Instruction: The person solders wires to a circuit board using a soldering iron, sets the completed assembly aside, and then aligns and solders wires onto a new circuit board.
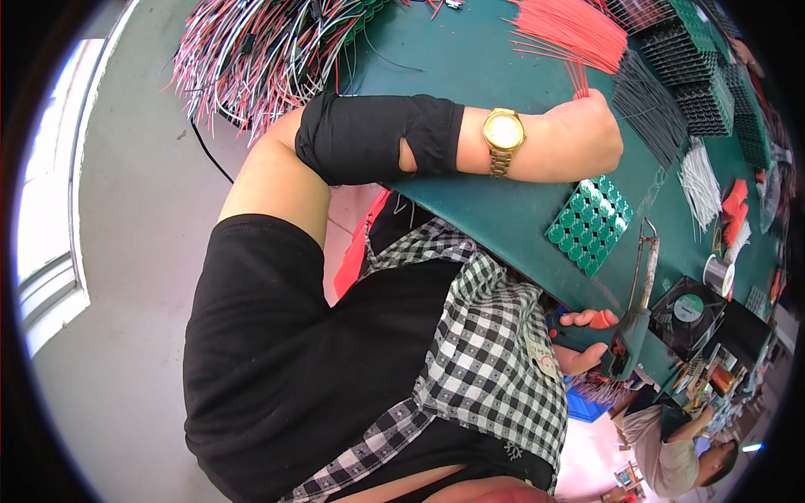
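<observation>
Red wires (578, 77) jut beyond the left hand (583, 138) pinching them, the right hand (580, 360) wrapped around a soldering gun (627, 345).

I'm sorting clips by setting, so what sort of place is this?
Probably an electronics assembly workshop: red wires and a sheet of round green circuit boards lie on the workbench, and the right hand holds what looks like a soldering gun.

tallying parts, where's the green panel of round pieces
In the head view, right of centre, the panel lies on the green tabletop, just below the gold-watched left hand.
</observation>
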{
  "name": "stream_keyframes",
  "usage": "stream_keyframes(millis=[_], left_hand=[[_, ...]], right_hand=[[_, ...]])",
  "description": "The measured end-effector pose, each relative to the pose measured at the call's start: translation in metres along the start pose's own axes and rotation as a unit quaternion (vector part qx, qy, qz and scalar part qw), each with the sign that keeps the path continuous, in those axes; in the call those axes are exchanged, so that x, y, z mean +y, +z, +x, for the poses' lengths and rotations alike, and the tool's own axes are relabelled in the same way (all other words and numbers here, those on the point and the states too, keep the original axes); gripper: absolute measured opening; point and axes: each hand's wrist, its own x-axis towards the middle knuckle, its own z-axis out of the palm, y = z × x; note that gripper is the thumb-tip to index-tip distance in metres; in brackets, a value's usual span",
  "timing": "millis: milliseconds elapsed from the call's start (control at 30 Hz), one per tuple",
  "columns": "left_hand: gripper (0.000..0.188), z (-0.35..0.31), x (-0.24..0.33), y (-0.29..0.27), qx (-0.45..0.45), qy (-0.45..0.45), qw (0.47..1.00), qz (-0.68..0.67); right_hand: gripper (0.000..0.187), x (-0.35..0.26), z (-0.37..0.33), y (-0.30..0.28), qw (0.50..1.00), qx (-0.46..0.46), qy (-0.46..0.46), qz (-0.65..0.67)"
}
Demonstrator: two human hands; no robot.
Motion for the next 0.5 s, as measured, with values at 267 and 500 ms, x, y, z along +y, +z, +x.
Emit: stream_keyframes(millis=[267, 500], left_hand=[[0.013, 0.000, -0.036, 0.024, 0.034, -0.139, 0.959, -0.243], [0.009, 0.005, -0.026, 0.009, 0.011, -0.239, 0.825, -0.513]], right_hand=[[0.062, 0.012, 0.004, 0.011, 0.997, 0.055, -0.051, 0.016], [0.055, -0.008, 0.010, 0.024, 0.998, 0.042, -0.024, 0.042]])
